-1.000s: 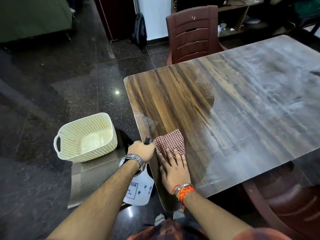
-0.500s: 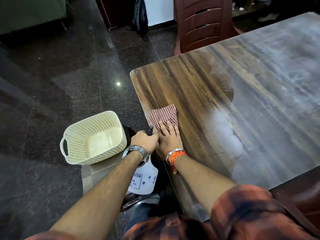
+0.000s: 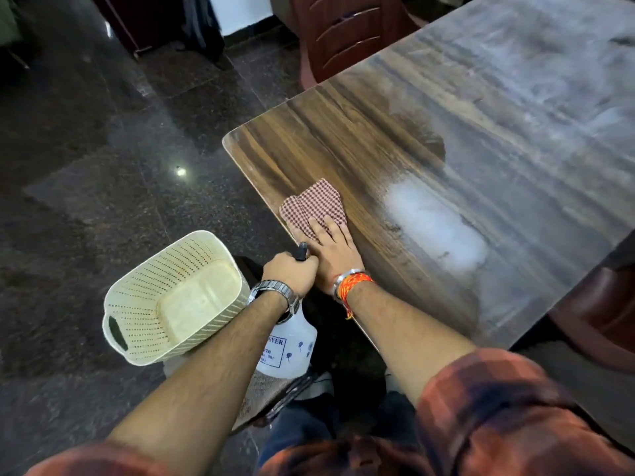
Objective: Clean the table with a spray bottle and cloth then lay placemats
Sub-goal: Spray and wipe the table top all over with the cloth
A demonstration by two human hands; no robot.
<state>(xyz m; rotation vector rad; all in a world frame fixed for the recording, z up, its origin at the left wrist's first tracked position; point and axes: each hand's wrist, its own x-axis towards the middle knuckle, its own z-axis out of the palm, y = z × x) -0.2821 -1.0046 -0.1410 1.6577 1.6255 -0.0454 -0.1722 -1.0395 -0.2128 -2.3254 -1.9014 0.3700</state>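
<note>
A red-and-white checked cloth [image 3: 314, 204] lies on the wooden table [image 3: 481, 139] near its left edge. My right hand [image 3: 335, 250] presses flat on the cloth's near part, fingers straight. My left hand [image 3: 292, 271] grips the black top of a white spray bottle [image 3: 287, 345], which hangs beside the table edge, below table level. The table's left part looks dark and wiped; the right part is dusty grey, with a whitish patch [image 3: 436, 228].
A cream perforated basket [image 3: 171, 297] sits on a low stool to my left. A brown plastic chair [image 3: 347, 32] stands at the table's far side, and another brown chair [image 3: 598, 314] sits at the right. Dark polished floor lies to the left.
My right hand has slid the cloth away from me along the table's left edge. My left hand has stayed on the spray bottle. The camera view has tilted down and closer.
</note>
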